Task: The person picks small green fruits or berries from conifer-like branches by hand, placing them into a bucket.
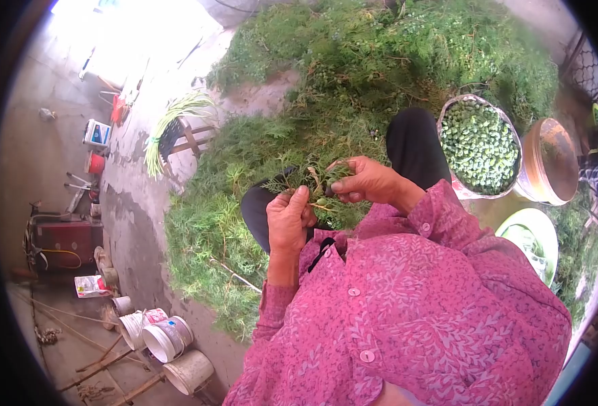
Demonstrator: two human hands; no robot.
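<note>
Above my lap, my left hand (290,220) is closed, thumb against fingers, on a small green conifer sprig (314,181) with flat, scaly leaves. Close beside it, my right hand (363,180) pinches at the same sprig, its thumb and forefinger pressed together; what lies between those fingertips is partly hidden. A few small round green seed cones show between the two hands. To the right of my knee stands a bucket (442,125) filled with small pale-green cones. Cut conifer branches (333,101) cover the ground in front of me and around my legs.
An empty-looking tan bucket (549,162) and a pale green basin (530,237) are at my right. A small stool (189,143) carries long green stalks (155,145). Several white buckets (168,338) lie along the left, near a dark red box (65,245).
</note>
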